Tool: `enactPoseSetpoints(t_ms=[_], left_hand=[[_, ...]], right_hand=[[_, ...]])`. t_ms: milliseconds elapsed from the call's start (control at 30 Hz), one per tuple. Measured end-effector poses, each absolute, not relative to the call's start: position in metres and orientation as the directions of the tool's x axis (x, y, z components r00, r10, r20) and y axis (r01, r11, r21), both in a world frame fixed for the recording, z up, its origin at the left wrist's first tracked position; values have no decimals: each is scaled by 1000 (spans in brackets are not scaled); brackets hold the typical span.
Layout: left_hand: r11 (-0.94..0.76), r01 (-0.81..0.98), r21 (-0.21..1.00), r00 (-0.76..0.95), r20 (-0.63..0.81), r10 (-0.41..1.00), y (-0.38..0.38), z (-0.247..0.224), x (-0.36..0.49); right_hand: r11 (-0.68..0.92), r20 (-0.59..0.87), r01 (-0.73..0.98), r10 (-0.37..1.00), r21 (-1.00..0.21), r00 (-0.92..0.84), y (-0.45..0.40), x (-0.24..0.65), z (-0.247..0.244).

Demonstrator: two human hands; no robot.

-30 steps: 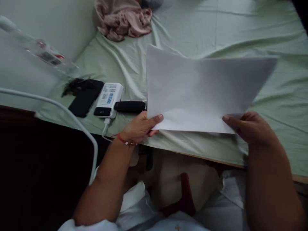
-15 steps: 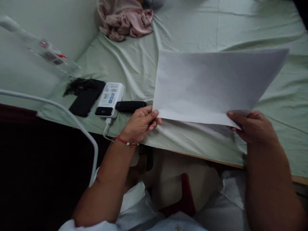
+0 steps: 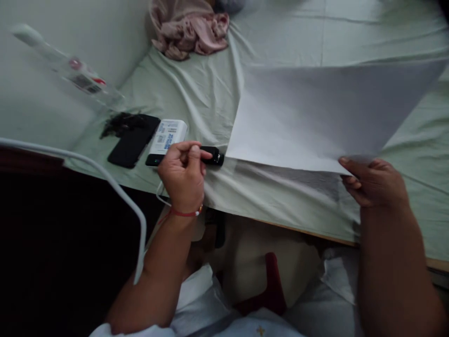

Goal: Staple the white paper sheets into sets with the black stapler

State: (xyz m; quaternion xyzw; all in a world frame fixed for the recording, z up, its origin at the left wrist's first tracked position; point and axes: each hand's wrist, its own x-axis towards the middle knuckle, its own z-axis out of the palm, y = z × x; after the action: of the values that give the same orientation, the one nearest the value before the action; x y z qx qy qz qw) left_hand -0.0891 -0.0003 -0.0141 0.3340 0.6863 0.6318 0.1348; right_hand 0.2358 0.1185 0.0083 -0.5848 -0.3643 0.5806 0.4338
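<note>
My right hand (image 3: pixel 377 182) pinches a large white sheet of paper (image 3: pixel 315 114) at its near right edge, thumb on top. The sheet hangs tilted above the bed, and its left side is unsupported. My left hand (image 3: pixel 184 171), a red thread bracelet at its wrist, is curled over a black stapler (image 3: pixel 217 158) on the bedsheet. The fingers are bent around the stapler's body, and its metal-tipped end sticks out to the right. Beside that hand lies a white power bank (image 3: pixel 168 133) with a dark display end, partly covered by the fingers.
Left of the power bank lies a black phone (image 3: pixel 131 145) with a dark tangled bundle (image 3: pixel 122 122) by it. A clear plastic bottle (image 3: pixel 84 82) leans by the wall. A white cable (image 3: pixel 105 171) arcs at left. Crumpled pink cloth (image 3: pixel 196 35) lies on the green bedsheet (image 3: pixel 280 32).
My left hand has let go of the paper's left corner and moved left onto the stapler. The paper, still in my right hand, has swung slightly right and up.
</note>
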Motion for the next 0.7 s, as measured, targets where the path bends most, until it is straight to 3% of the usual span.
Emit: enactPoseSetpoints(t_ms=[100,200,367,700], left_hand=[[21,517,856,-757,445,479,0,-19,-99],[119,710,694,-624,542,564,2,-27,-109],[187,738,648,-529,383,757,4,-35,-113],[181,723,667,-506,333,795,4,-30,-105]], right_hand=[[-388,-389,-34,921,-921,32,115,228,7],[-395,-395,11,919,-919,14,113,223,4],[-373,-374,30,927,-927,-15,112,219,-1],[-417,-417,-2,908,-909,39,113,215,2]])
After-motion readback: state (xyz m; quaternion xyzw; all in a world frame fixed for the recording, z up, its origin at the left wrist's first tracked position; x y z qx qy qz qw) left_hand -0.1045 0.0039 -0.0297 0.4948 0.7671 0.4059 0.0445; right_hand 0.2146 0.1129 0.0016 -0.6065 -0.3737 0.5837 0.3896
